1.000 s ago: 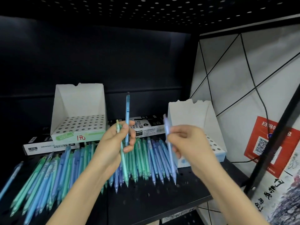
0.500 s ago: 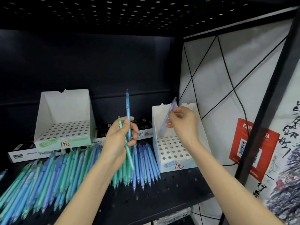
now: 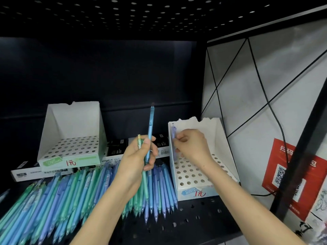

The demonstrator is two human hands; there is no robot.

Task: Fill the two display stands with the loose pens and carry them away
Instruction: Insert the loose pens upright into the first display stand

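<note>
Right hand (image 3: 191, 147) pinching a pale lilac pen (image 3: 173, 131) upright at the rear left corner of the white right stand (image 3: 220, 138), left hand (image 3: 138, 156) gripping a slim blue pen (image 3: 150, 124) and a green pen (image 3: 145, 183), loose pens (image 3: 70, 195) fanned below.

head view, looking down, close to shelf (image 3: 194, 225)

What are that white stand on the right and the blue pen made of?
The right stand looks like matte white cardboard: thin folded walls, ragged top edge, punched holes. The blue pen in the left hand seems frosted, translucent plastic.
</note>
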